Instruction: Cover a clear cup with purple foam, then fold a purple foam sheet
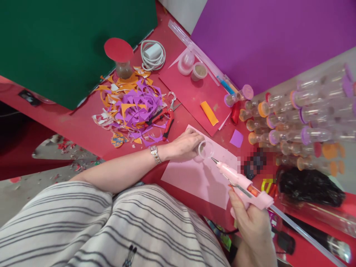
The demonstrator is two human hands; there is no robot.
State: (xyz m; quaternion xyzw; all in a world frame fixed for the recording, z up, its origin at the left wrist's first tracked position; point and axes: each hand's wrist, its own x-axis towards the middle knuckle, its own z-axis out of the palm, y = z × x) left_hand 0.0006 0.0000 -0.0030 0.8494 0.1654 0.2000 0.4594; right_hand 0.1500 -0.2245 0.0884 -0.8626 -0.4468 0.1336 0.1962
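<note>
My left hand [185,145] is closed on a small clear plastic cup [209,149], its round rim turned toward the right. In my right hand [254,224] is a pink hot glue gun [231,174], gripped by the handle. The metal nozzle points left and sits right by the cup's rim; whether it touches I cannot tell. A long translucent glue stick [303,231] sticks out of the gun's back end. Both hands are over a pale pink sheet of paper [191,183] on the red tabletop.
Purple and orange paper scraps [139,104] lie heaped at the left, beside red-handled shears [168,118]. Beyond are a coiled white charger [152,52] and a cup of brownish filling [199,71]. Stacked clear plastic shapes [308,135] and a black plastic bag [310,185] crowd the right.
</note>
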